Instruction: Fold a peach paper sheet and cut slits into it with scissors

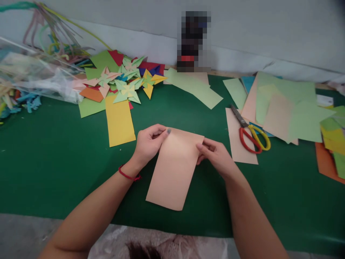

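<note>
A peach sheet of paper (174, 172) is held up in front of me, its long sides slanting toward my body. My left hand (151, 142) pinches its upper left corner between thumb and fingers. On the right edge, near the upper corner, my right hand (214, 154) grips the sheet with the thumb on top; its fingers are partly behind the paper. A yellow sheet (120, 122) lies left of my left hand. To the right of my right hand, scissors (253, 136) with one red and one yellow handle rest on another peach sheet (235, 138).
Folded paper stars (129, 90) and coloured sheets pile up at the back left, beside a clear plastic bag (40, 72). Green and peach sheets (285, 97) overlap at the right. A blurred-out object (192, 41) stands against the wall behind the green table (67, 158).
</note>
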A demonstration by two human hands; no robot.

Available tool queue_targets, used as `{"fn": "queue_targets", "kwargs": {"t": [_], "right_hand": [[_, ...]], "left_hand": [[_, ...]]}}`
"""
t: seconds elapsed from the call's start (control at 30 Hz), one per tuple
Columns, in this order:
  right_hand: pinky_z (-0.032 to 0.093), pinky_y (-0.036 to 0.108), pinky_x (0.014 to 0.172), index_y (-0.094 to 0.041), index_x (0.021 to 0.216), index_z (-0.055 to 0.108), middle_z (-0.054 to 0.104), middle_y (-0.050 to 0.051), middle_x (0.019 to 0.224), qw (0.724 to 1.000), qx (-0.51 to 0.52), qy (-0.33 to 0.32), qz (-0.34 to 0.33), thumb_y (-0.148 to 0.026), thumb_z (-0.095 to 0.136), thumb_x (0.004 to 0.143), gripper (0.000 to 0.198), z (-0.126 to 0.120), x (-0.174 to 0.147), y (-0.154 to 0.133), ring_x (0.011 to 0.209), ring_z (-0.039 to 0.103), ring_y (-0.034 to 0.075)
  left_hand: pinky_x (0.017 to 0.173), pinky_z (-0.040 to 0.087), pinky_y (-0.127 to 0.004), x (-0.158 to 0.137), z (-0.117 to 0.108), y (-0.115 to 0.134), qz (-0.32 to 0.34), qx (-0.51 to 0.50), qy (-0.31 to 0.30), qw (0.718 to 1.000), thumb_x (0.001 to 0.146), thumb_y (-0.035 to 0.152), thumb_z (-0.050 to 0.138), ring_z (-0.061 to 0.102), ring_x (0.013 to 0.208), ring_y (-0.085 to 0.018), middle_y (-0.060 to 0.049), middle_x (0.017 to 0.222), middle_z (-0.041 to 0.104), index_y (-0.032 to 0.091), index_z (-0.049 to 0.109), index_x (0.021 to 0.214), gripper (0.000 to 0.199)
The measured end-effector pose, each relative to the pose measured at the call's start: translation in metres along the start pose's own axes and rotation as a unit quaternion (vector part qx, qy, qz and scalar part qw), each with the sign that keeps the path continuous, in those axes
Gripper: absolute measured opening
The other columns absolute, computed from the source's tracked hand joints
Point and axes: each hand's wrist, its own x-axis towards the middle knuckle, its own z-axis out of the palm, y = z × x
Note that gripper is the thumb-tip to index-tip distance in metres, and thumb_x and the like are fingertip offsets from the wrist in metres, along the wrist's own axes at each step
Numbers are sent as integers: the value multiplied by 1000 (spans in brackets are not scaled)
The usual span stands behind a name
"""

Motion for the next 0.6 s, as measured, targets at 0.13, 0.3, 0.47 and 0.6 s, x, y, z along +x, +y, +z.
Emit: {"fn": "queue_targets", "kwargs": {"t": [0.13,0.3,0.47,0.6], "right_hand": [[43,22,38,-16,68,58,62,1,56,997,-55,-46,19,-46,57,81,33,7,-1,1,40,56,11],[37,22,39,-17,66,57,53,-3,43,992,-127,-27,-2,-47,48,86,38,7,-1,3,38,51,11],[36,23,43,-16,70,62,58,0,58,985,-169,5,-33,-46,50,85,35,6,2,4,50,51,12],[38,22,44,-16,68,62,60,1,63,988,-153,7,-37,-44,53,84,33,7,1,3,53,53,12]], "left_hand": [[39,32,-19,-2,2,1,7,5,12,1000,80,32,60,41,42,-6,3,55,55,17,65,75,16],[42,34,-19,-4,4,-1,68,50,45,995,80,28,59,44,45,-7,3,55,55,18,65,76,13],[46,37,-19,-4,4,-1,116,88,59,988,80,26,60,48,52,-8,1,62,60,18,67,76,11],[48,38,-20,-5,4,-1,111,80,63,989,80,26,60,50,53,-8,1,64,62,18,67,78,11]]}}
